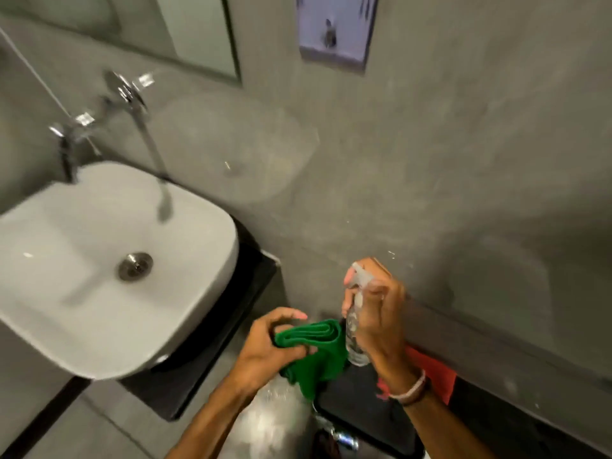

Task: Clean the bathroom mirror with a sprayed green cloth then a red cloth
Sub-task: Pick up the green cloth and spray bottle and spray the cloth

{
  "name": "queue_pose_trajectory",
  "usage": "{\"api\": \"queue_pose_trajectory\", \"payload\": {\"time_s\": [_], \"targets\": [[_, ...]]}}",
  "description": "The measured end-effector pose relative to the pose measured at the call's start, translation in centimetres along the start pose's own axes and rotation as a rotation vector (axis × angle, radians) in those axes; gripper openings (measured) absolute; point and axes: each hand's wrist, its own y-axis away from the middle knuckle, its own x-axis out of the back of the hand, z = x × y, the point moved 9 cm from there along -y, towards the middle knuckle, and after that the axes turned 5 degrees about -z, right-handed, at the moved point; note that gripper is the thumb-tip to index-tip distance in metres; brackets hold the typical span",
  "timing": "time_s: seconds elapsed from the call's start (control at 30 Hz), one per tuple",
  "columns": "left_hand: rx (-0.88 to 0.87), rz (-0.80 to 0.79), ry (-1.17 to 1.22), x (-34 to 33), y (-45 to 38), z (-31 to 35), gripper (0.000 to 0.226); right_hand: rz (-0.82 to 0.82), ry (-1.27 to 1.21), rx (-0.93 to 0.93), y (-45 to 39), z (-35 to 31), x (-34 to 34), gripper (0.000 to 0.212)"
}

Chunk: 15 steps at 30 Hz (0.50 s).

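My left hand (270,346) grips a folded green cloth (314,354) at the lower middle. Right beside it, my right hand (381,321) is wrapped around a clear spray bottle (355,329), held upright with its nozzle (359,273) pointing left over the cloth. A red cloth (433,371) lies behind my right wrist on a dark surface, partly hidden. The mirror (195,38) hangs on the grey wall at the upper left, only its lower edge in view.
A white basin (109,270) on a black counter (212,352) fills the left, with a chrome wall tap (132,104) above it. A framed picture (336,28) hangs on the wall. A dark ledge (496,339) runs along the right wall. The view is motion-blurred.
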Motion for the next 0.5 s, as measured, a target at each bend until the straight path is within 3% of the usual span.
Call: {"api": "queue_pose_trajectory", "payload": {"time_s": [0.17,0.27,0.5], "targets": [[-0.311,0.217,0.338,9.6,4.5,15.6,0.039,0.052,-0.235,0.097,-4.4,-12.0,-0.3,0.092],[-0.497,0.244,0.259,12.9,6.6,25.8,0.031,0.066,-0.288,0.177,-6.4,-18.9,-0.9,0.098],[-0.694,0.172,0.169,15.8,11.2,42.4,0.027,0.084,-0.224,0.302,-9.5,-31.5,-2.3,0.105]]}}
